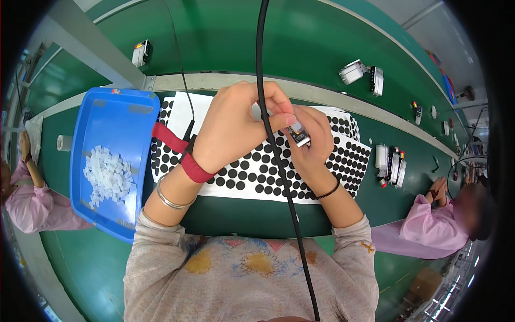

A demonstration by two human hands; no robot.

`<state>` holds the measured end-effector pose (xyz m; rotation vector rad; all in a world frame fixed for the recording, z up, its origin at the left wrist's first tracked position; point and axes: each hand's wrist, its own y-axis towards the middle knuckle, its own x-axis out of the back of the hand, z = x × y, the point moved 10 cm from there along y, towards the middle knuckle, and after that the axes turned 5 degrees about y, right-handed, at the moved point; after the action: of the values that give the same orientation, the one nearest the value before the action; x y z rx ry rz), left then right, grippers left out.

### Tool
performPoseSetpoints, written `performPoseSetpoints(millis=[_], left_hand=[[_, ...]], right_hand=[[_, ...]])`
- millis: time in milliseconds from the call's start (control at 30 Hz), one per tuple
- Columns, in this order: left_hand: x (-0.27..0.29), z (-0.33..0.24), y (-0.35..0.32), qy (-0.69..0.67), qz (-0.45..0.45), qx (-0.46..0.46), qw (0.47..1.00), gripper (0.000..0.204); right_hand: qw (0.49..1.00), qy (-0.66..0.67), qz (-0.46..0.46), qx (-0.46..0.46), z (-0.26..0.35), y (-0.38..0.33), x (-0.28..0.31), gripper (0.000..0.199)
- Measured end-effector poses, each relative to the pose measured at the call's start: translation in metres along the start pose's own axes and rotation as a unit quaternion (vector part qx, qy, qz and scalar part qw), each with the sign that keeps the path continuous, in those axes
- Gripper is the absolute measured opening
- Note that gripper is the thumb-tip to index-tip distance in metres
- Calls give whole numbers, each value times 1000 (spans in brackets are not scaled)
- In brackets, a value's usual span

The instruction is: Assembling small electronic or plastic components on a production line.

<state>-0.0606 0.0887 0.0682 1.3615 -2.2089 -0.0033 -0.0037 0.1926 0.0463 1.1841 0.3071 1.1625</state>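
Note:
My right hand (315, 140) grips a small white electronic module (299, 135) with a dark end and a shiny face, above sheets of black round stickers (257, 174). Over the module's upper end bends my left hand (230, 121), its thumb and fingers pinched together. Whatever lies between those fingertips is too small and too covered to make out. Around my left wrist runs a red strap (197, 168) with a clip and a thin cord. The white sheets lie on the green bench beneath both hands, partly hidden by them.
A blue tray (79, 161) holding a pile of small translucent white pieces (109, 174) stands at the left. Several similar modules (391, 165) lie at the right and on the green surface beyond the rail. A black cable (279, 161) hangs across the view. Co-workers sit on either side.

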Motion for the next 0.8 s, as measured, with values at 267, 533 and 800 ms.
performPoseSetpoints(millis=[267,533,800], left_hand=[[-2,1,-3,1,11,21,1000,10],[-4,-1,-2,19,11,4,1000,10],[-3,-31,-4,163,-43,-114,979,12]], right_hand=[[999,10,-27,14,0,-5,4,45],[999,11,-21,30,2,-8,5,49],[997,-9,-32,72,9,-7,10,54]])
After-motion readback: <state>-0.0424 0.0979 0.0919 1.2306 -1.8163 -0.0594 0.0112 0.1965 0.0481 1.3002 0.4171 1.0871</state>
